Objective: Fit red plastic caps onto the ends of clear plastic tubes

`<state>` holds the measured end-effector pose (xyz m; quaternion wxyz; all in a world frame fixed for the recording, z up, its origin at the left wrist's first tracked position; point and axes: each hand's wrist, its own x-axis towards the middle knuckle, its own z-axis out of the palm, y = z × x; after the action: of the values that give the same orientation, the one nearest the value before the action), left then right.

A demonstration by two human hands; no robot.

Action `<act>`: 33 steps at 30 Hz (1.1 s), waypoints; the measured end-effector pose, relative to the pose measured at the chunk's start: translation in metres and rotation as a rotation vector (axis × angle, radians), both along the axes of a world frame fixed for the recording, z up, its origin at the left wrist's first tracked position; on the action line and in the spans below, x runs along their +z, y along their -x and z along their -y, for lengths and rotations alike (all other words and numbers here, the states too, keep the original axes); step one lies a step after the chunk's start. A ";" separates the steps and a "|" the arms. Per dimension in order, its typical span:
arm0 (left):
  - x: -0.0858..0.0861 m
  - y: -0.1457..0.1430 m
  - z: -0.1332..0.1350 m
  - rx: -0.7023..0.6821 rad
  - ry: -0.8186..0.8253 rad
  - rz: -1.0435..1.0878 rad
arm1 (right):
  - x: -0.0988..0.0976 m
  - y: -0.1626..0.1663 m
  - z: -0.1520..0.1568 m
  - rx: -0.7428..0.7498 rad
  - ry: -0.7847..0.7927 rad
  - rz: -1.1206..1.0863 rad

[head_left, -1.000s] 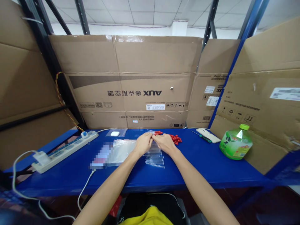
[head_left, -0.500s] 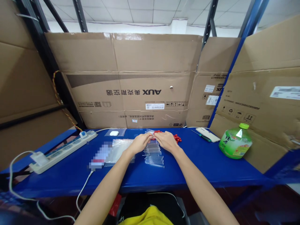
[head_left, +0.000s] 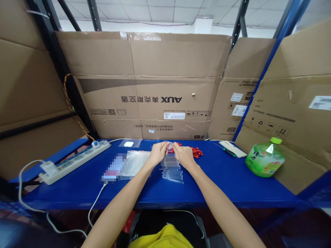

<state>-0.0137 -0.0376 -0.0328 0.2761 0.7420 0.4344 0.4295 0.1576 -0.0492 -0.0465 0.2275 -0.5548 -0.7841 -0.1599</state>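
Note:
A row of thin clear plastic tubes (head_left: 172, 170) lies crosswise on the blue table, running up beneath my hands. My left hand (head_left: 157, 154) is closed in a pinch at the far end of the row. Facing it, my right hand (head_left: 184, 155) is also closed, thumb and fingertips pressed together. Their fingertips almost meet; what lies between them is too small to make out. Small red caps (head_left: 197, 152) are heaped just right of my right hand, with a few more red ones behind the fingers.
Left of the tubes lie clear plastic bags (head_left: 136, 162) and a phone (head_left: 113, 168) on a charging cable. A power strip (head_left: 77, 162) runs along the left. A green bottle (head_left: 265, 158), a screwdriver (head_left: 229, 152) and a white flat object (head_left: 234, 149) are at right. Cardboard (head_left: 150, 62) walls the back.
The view has shifted slightly, moving the scene a little to the right. My hands remain pinched together over the tubes, with only small finger movement.

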 end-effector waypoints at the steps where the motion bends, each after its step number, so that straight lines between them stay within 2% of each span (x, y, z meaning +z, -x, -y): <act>1: 0.000 0.000 -0.001 -0.065 0.092 0.142 | 0.000 -0.001 -0.001 0.017 0.009 -0.009; 4: 0.000 0.000 -0.003 -0.187 0.328 0.465 | 0.001 -0.004 -0.003 0.068 0.039 -0.022; 7: -0.001 0.001 -0.009 -0.233 0.479 0.594 | 0.003 -0.004 -0.003 0.056 0.053 0.001; 9: -0.002 0.002 -0.013 -0.226 0.523 0.616 | 0.005 -0.001 -0.001 0.021 0.051 0.037; 18: 0.002 0.008 -0.017 -0.066 0.371 0.511 | 0.011 0.024 0.009 -0.071 0.042 0.159; 23: 0.011 0.002 -0.011 0.119 0.116 0.332 | 0.015 0.031 0.011 -0.135 -0.025 0.087; 25: 0.012 -0.003 -0.010 0.144 0.048 0.300 | 0.016 0.032 0.012 -0.141 -0.057 0.066; 28: 0.014 -0.006 -0.010 0.047 0.161 0.434 | 0.015 0.031 0.010 -0.104 -0.103 0.081; 31: 0.025 0.013 -0.015 -0.082 0.351 0.661 | 0.012 0.013 0.004 -0.129 -0.135 0.094; 33: 0.037 0.039 -0.022 -0.010 0.336 0.862 | 0.011 -0.009 -0.003 -0.270 -0.149 0.034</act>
<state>-0.0522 -0.0158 0.0046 0.5501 0.4429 0.3397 0.6212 0.1663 -0.0463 -0.0360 0.2313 -0.6339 -0.6922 -0.2560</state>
